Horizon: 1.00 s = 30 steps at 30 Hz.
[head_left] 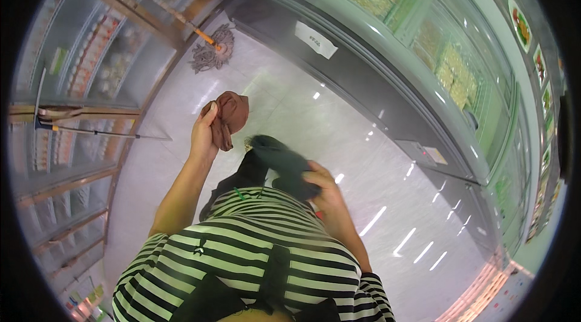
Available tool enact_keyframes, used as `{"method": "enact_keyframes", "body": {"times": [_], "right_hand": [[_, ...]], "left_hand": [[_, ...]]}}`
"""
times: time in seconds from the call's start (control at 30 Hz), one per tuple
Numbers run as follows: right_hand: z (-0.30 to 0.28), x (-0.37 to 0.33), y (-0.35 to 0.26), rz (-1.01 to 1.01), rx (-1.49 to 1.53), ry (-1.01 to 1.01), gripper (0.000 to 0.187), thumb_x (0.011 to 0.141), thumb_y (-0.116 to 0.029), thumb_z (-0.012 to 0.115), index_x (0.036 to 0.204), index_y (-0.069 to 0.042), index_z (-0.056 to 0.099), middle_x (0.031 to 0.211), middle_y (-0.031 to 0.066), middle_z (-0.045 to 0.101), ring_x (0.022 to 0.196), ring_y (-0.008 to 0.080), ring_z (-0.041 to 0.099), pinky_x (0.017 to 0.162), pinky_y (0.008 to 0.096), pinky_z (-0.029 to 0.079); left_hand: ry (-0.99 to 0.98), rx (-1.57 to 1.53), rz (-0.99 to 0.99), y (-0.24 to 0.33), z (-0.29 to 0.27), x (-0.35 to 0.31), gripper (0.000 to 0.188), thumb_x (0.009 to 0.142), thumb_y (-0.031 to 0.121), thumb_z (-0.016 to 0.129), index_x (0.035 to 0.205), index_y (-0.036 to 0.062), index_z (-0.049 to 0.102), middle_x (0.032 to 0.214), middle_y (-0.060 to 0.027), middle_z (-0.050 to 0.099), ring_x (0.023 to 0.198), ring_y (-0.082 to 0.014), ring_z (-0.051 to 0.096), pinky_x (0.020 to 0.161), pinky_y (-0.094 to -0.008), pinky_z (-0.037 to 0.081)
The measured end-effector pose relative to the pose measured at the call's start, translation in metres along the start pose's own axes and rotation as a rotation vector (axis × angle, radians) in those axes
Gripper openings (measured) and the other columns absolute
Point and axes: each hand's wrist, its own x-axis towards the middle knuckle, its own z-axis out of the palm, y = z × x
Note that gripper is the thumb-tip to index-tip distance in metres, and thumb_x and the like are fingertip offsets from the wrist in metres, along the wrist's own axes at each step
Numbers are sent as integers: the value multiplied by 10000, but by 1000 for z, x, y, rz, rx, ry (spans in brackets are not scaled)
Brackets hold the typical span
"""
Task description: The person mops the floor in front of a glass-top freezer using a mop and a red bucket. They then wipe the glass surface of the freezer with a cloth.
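Observation:
Out in front on the left, my left hand (204, 131) is closed on a brown cloth item (234, 113). It has a rounded, smooth part like a cap and a loose fold hanging below the fingers. My right hand (325, 188), close to my waist, grips a dark green-black piece of cloth (281, 165). That cloth is slightly blurred and its shape is hard to make out. The two items are apart. My striped shirt (260, 210) lies just behind the dark cloth, with black trousers partly showing below it.
A mop (213, 50) with an orange fitting stands on the pale tiled floor (272, 80) at the far left. Glass-fronted shelves (78, 74) line the left side. A long display case (387, 80) with packaged food runs along the right. A thin pole (103, 133) leans by the shelves.

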Motion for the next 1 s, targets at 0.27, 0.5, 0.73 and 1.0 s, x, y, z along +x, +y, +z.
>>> {"method": "enact_keyframes", "body": {"times": [0.27, 0.5, 0.73, 1.0], "right_hand": [[-170, -109, -27, -435, -598, 515, 233, 888, -130, 558, 1016, 35, 662, 952, 41, 637, 950, 145, 556, 889, 267, 384], [-195, -165, -66, -538, -606, 734, 261, 936, -219, 550, 942, 25, 641, 842, 6, 598, 815, 108, 520, 763, 262, 421], [-186, -124, -108, -644, -648, 815, 274, 934, -233, 552, 789, -5, 597, 735, -18, 504, 721, 93, 404, 672, 258, 348], [-151, -84, -174, -840, -191, 545, 448, 951, -264, 513, 1215, 97, 502, 1183, 158, 573, 1078, 241, 556, 955, 379, 419]], "left_hand": [[-44, 399, 186, -37, 33, -37, 294, 934, 199, 579, 1166, 19, 583, 1041, -42, 628, 932, -104, 568, 814, -245, 444], [-8, 715, 338, -35, 53, -63, 192, 900, 119, 608, 1071, 34, 631, 841, 3, 605, 790, -101, 563, 693, -245, 445], [131, 1394, 1059, 21, 80, -44, 144, 858, 133, 637, 988, 71, 645, 1081, -89, 601, 895, -246, 554, 721, -331, 471], [219, 1109, 954, 76, 117, 72, 192, 909, 192, 601, 980, 18, 638, 942, -79, 566, 894, -232, 554, 814, -286, 418]]}}
